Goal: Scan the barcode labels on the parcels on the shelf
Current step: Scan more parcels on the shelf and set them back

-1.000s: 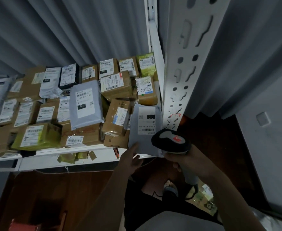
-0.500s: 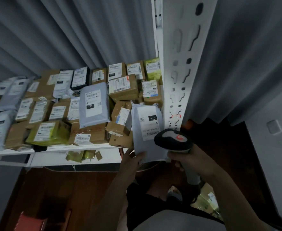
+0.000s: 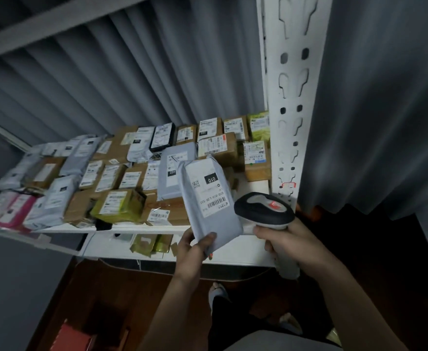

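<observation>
A grey plastic mailer bag (image 3: 209,201) is held up in front of the shelf (image 3: 121,228), tilted with its top leaning left. Its white label (image 3: 209,190) faces the camera and carries a black patch reading 010, a small square code, a line of printed digits and a barcode (image 3: 216,202) near the lower right edge. The bag looks soft and slightly puffy, with a smooth matte skin.

The left hand (image 3: 194,249) grips the bag's bottom end, thumb on the front and fingers wrapped behind, the forearm rising from below. The right hand (image 3: 287,245) is clenched around the pale handle of a scanner (image 3: 265,210), whose rounded black-and-grey head with a red mark sits just beside the bag's lower right edge, near the barcode.

Behind, the white shelf is crowded with other parcels (image 3: 121,178): brown cardboard boxes, grey and white plastic bags, a yellow-green box (image 3: 119,206) at the front and a pink bag (image 3: 18,211) at the left, most with white labels on top. A white perforated metal post (image 3: 291,97) stands at the right, with grey pleated curtains (image 3: 132,79) behind.
</observation>
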